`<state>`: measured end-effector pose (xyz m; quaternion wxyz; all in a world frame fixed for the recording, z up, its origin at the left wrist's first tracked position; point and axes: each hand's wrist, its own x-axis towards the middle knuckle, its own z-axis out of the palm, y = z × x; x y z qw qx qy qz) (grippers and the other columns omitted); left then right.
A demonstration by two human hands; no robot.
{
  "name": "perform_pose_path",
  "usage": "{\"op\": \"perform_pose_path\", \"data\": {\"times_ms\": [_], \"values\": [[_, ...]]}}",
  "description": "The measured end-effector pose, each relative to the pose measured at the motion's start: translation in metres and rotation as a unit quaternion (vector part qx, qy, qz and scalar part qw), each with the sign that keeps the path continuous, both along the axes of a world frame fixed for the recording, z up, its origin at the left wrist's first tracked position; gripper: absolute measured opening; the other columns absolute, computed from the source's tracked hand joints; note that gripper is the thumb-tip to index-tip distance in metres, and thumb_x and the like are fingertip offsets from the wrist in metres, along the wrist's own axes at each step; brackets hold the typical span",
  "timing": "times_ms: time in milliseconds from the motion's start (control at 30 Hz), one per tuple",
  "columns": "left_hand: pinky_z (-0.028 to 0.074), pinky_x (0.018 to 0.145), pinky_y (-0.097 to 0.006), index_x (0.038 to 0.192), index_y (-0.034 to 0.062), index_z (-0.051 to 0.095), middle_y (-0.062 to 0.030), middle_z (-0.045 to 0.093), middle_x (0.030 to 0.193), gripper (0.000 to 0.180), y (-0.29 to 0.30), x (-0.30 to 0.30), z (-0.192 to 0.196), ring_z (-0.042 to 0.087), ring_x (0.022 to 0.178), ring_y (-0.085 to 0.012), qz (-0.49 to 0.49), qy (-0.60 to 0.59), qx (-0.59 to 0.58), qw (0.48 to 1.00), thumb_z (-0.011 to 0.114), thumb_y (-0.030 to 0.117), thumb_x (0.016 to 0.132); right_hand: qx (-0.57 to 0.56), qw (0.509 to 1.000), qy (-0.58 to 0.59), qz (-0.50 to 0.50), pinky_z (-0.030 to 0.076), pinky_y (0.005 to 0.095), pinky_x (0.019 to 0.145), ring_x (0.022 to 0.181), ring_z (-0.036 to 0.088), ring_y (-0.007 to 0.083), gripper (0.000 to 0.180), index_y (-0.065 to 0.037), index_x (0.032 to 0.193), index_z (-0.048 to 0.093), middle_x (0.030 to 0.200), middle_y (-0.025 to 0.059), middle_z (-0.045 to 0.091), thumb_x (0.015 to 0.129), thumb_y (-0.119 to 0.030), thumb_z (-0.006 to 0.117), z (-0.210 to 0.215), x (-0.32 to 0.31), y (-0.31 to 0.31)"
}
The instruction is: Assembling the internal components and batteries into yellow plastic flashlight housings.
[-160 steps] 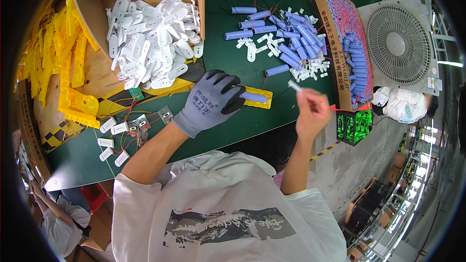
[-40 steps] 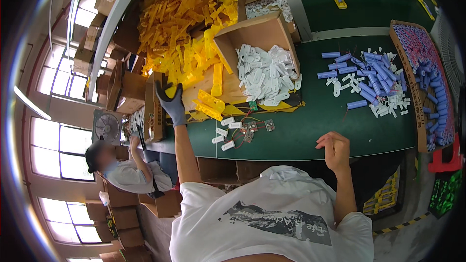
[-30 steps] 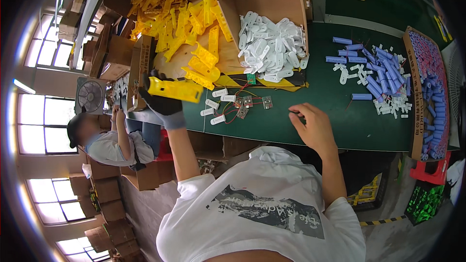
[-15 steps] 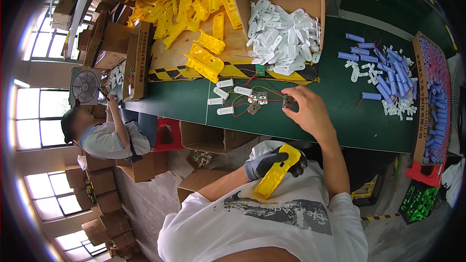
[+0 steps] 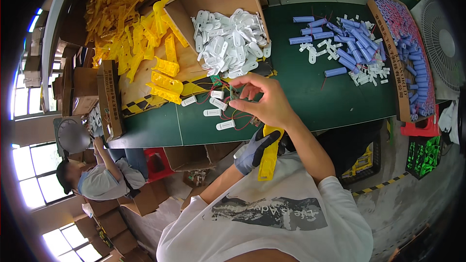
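Observation:
My left hand (image 5: 251, 155), in a grey and dark glove, grips a long yellow plastic shell (image 5: 270, 157) in front of my shirt, just off the bench edge. My bare right hand (image 5: 262, 98) is over the bench, thumb and forefinger curled around a small thin part that I cannot make out. Beside its fingertips lies a small green circuit board (image 5: 215, 80) with wires. Several white oblong pieces (image 5: 225, 124) on red and yellow wires lie to the left of this hand. A small brownish part (image 5: 255, 121) shows partly below it.
A cardboard box (image 5: 194, 7) of white plastic pieces (image 5: 230, 43) stands tilted behind my right hand. Yellow shells (image 5: 141, 34) heap at the back left. Blue wired cylinders (image 5: 357, 43) lie right, beside a carton (image 5: 388, 34) of more. Another person (image 5: 104, 174) sits at left.
My right hand has moved left across the wired pieces toward the circuit board. My left hand has brought the yellow shell up nearer the bench edge and turned it more upright. The view has shifted.

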<state>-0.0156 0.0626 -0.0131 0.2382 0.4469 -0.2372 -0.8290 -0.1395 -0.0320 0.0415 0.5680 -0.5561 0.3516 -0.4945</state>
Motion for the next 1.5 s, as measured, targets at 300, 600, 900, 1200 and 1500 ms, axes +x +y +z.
{"op": "perform_pose_path", "data": {"times_ms": [300,600,900,1200,1500], "values": [[0.05,0.061,-0.031,0.117,0.0061,0.056,-0.009,0.063,0.088,0.046,-0.007,-0.013,-0.002,0.061,0.07,-0.0202,0.1,0.201,0.039,0.974,0.052,0.045,0.094,0.108,0.949,-0.286,-0.077,0.049,0.0253,0.082,0.095,0.06,0.0136,0.059,0.003,0.119,0.052,0.105,0.01,0.062,0.075,-0.026,0.08,-0.014,-0.077,0.048],[0.05,0.065,-0.029,0.149,0.0199,0.025,-0.0108,0.058,0.115,0.061,-0.061,-0.069,0.017,0.056,0.072,-0.0136,0.104,0.339,0.015,0.935,0.05,0.03,0.095,0.14,0.949,-0.26,-0.111,0.05,0.0233,0.073,0.084,0.059,0.0094,0.05,0.001,0.118,0.057,0.103,0.0052,0.06,0.073,-0.001,0.076,-0.039,-0.116,0.113],[0.047,0.055,-0.03,0.145,0.0097,0.026,-0.0147,0.057,0.111,0.062,-0.042,-0.087,0.021,0.056,0.062,-0.0175,0.114,0.201,-0.309,0.923,0.055,0.021,0.092,-0.016,0.867,-0.421,-0.267,0.045,0.0258,0.07,0.082,0.055,0.0145,0.056,0.005,0.125,0.051,0.107,0.0069,0.053,0.084,-0.026,0.071,-0.062,-0.125,0.111],[0.053,0.061,-0.03,0.146,0.0061,0.024,-0.0188,0.061,0.111,0.071,-0.035,-0.037,0.005,0.063,0.07,-0.0195,0.138,0.077,-0.314,0.936,0.063,0.019,0.088,-0.116,0.886,-0.385,-0.229,0.043,0.0298,0.076,0.091,0.052,0.016,0.054,0.006,0.126,0.051,0.107,0.0095,0.056,0.087,-0.027,0.066,-0.041,-0.131,0.074],[0.054,0.068,-0.036,0.119,0.0046,0.053,-0.0116,0.065,0.095,0.046,-0.065,-0.041,0.01,0.064,0.075,-0.0234,0.206,-0.047,-0.283,0.936,0.044,0.046,0.099,-0.023,0.933,-0.235,-0.271,0.058,0.0322,0.071,0.083,0.07,0.0256,0.035,0.007,0.121,0.055,0.11,0.0213,0.065,0.09,-0.007,0.061,-0.001,-0.154,0.081]]}}
